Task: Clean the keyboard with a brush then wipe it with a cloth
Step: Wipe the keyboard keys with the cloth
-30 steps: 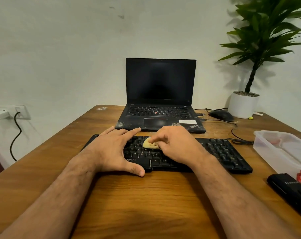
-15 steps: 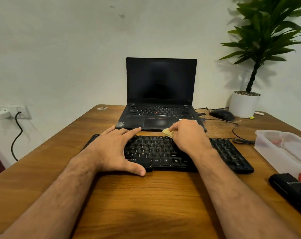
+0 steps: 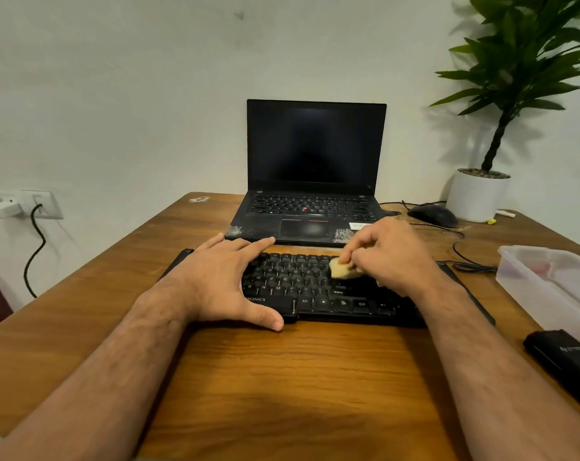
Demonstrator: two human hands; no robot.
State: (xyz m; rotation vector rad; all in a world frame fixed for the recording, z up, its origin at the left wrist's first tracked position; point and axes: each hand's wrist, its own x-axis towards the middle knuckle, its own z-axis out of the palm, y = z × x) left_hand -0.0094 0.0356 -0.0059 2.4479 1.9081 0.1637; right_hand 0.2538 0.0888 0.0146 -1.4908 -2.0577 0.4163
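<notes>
A black keyboard (image 3: 318,294) lies across the wooden desk (image 3: 282,377) in front of me. My left hand (image 3: 222,281) rests flat on its left end, fingers spread and thumb over the front edge. My right hand (image 3: 388,254) pinches a small yellowish cloth (image 3: 343,270) and presses it onto the keys right of the middle. Most of the cloth is hidden inside the fingers. No brush is in view that I can make out.
An open black laptop (image 3: 315,181) stands right behind the keyboard. A mouse (image 3: 433,215) with cables and a potted plant (image 3: 478,194) sit at the back right. A clear plastic box (image 3: 548,281) and a black case (image 3: 564,357) lie at the right edge.
My right hand carried the cloth from the keyboard's middle up to its back edge, then to the right and back down onto the keys. The left hand stayed put.
</notes>
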